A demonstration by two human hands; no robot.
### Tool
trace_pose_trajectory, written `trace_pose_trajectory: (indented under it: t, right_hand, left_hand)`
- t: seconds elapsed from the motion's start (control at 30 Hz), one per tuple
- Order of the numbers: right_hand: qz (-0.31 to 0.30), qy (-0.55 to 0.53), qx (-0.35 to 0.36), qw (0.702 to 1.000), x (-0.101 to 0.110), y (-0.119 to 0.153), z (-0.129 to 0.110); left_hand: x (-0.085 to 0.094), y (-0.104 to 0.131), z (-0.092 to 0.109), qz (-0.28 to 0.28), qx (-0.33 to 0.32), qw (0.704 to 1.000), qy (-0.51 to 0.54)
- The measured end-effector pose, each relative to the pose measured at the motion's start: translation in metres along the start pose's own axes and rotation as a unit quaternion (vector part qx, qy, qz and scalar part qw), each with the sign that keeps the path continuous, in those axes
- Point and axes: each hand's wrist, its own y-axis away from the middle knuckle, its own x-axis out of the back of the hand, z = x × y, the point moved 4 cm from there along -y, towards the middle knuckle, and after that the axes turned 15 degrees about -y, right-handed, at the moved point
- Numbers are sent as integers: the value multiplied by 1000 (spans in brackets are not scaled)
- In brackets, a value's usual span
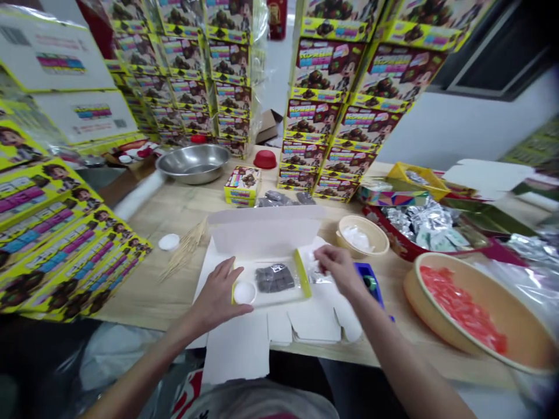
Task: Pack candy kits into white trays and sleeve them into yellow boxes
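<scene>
An open white carton (266, 235) with yellow end flaps lies before me, its lid raised at the back. Inside it sits a clear-wrapped pack of grey-brown blocks (274, 278), with a small white round cup (244, 292) to its left. My left hand (218, 294) is at the carton's left end, thumb and fingers spread around the cup's side; whether it touches the cup I cannot tell. Just past the right flap, my right hand (338, 266) is closed, fingertips pinching a clear plastic packet (318, 272). The packet's contents are too blurred to make out.
Wooden skewers (186, 247) and a white disc (169, 242) lie left. A steel bowl (194, 164) and stacked printed boxes (321, 70) stand behind. Rightward are a cream bowl (363, 233), a blue tray (379, 294) and a large basin (515, 308) of red packets.
</scene>
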Motion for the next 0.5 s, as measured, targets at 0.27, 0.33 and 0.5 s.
trace_pose_trajectory:
  t: [0.27,0.33,0.5]
  right_hand:
    - [-43,96,43,993,-51,7,-4]
    - [-10,169,107,980,1,27,-29]
    - [190,350,69,915,198,78,-59]
  left_hand:
    - [-49,0,-24,57,-16,998,-11]
    - [-60,-9,-34,55,-30,998,-6]
    - [-65,-17,-47,19,-54,998,7]
